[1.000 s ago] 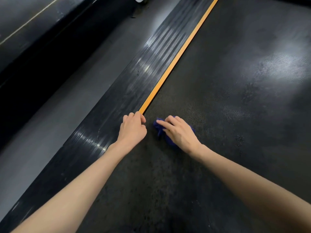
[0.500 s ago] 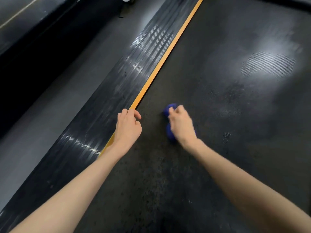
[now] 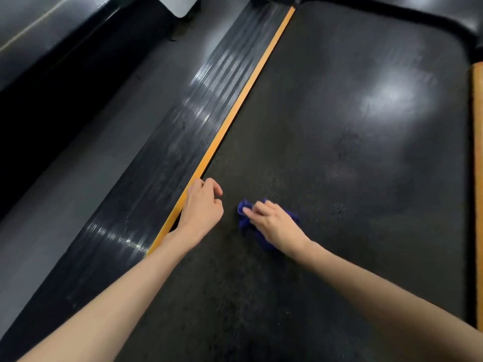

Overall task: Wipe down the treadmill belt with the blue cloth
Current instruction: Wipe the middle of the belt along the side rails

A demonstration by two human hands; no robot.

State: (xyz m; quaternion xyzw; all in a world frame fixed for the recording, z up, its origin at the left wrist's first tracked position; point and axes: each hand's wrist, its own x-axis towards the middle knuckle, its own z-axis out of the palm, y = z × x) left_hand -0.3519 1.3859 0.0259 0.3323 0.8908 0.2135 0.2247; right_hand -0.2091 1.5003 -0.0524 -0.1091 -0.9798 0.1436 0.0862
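Both hands are working low on the treadmill belt (image 3: 339, 178), a broad, dark, finely pebbled rubber sheet catching a white glare toward its far end. Judging by the layout, the wiping step is under way near the belt's left edge, with most of the surface beyond yet to be covered; the next move is calling for steady downward pressure and long passes across and away, keeping the cloth bunched under the palm.

Running alongside is the side rail (image 3: 183, 142), glossy black with raised lengthwise ribs, and between rail and belt a thin, flat orange strip (image 3: 243, 92).

Bracing at that strip, the left hand (image 3: 201, 207) is lying loosely curled, fingers half bent, pinching nothing. Just beside it, the right hand (image 3: 274, 226) is pressing flat-fingered down on the blue cloth (image 3: 244, 214), a soft, crumpled wad lying on the belt, mostly hidden beneath the palm.
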